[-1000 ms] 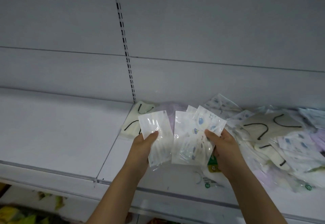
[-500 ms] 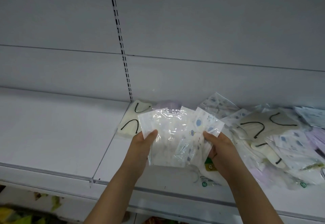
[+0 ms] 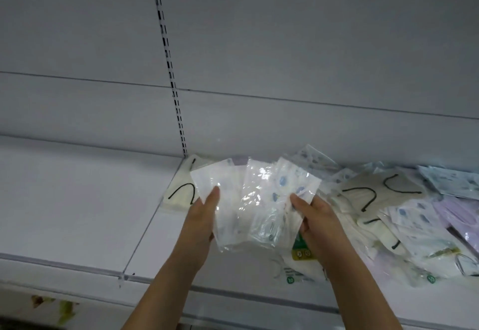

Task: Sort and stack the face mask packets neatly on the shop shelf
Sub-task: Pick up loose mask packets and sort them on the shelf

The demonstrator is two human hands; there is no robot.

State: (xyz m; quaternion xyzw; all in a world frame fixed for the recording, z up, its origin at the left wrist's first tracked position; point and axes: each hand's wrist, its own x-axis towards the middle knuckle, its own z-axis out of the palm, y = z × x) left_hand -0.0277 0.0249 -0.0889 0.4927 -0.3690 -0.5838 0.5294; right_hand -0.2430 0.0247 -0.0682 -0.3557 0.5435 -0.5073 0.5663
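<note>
1. Spanning the whole view, a white shop shelf (image 3: pixel 77 213) is seen below a grey back panel (image 3: pixel 285 44) with a slotted upright (image 3: pixel 168 70).
2. A loose pile of mask packets (image 3: pixel 404 226) is spread over the shelf's right part, printed, cream and lilac ones overlapping.
3. One cream packet with black ear loops (image 3: pixel 178 194) is laid near the upright, behind the left hand.
4. A fan of clear packets (image 3: pixel 259 200) is held above the shelf between both hands.
5. The fan's left edge is pinched by the left hand (image 3: pixel 201 226), thumb on top.
6. Its right edge is gripped by the right hand (image 3: pixel 316 220), thumb on the blue-printed packet.
</note>
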